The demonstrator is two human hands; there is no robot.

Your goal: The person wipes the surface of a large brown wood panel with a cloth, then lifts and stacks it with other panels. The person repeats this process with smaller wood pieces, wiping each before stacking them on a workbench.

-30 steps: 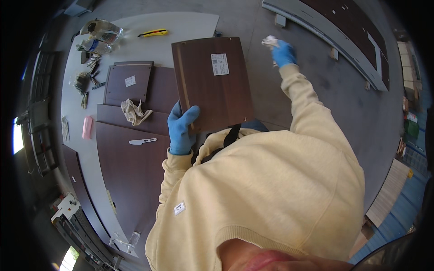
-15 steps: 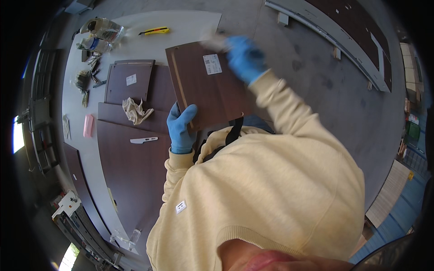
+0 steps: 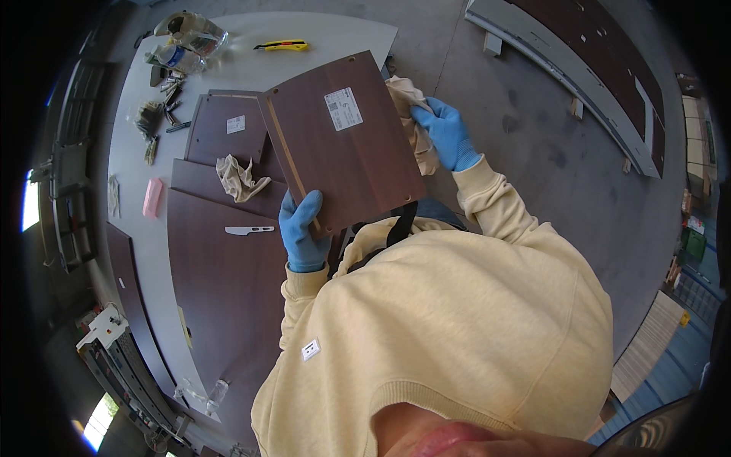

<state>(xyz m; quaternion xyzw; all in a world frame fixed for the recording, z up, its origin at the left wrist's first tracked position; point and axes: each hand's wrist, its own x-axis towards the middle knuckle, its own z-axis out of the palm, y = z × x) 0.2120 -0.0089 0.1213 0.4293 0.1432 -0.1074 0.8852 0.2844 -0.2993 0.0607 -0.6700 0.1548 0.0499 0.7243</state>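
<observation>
A dark brown wood panel (image 3: 358,164) with a white label is held up and tilted in front of me. My left hand (image 3: 303,232), in a blue glove, grips its lower left corner, thumb on the labelled face. At the panel's right edge my right hand (image 3: 445,135), also gloved in blue, is closed on a crumpled beige cloth (image 3: 415,99). Part of that cloth is hidden behind the panel. On the table to the left, a second beige rag (image 3: 237,180) lies across other brown panels (image 3: 225,266). Near it is a flat white plastic knife-shaped tool (image 3: 249,230).
The white table (image 3: 251,65) bears a yellow utility knife (image 3: 282,46), clear bottles (image 3: 196,34), small tools (image 3: 171,95) and a pink packet (image 3: 153,197). A smaller labelled panel (image 3: 228,133) lies there too. Long boards (image 3: 563,84) rest on blocks at the far right.
My right hand and the cloth have moved from the panel's upper right to its right edge, lower down. The panel has turned slightly, and its label face shows more fully.
</observation>
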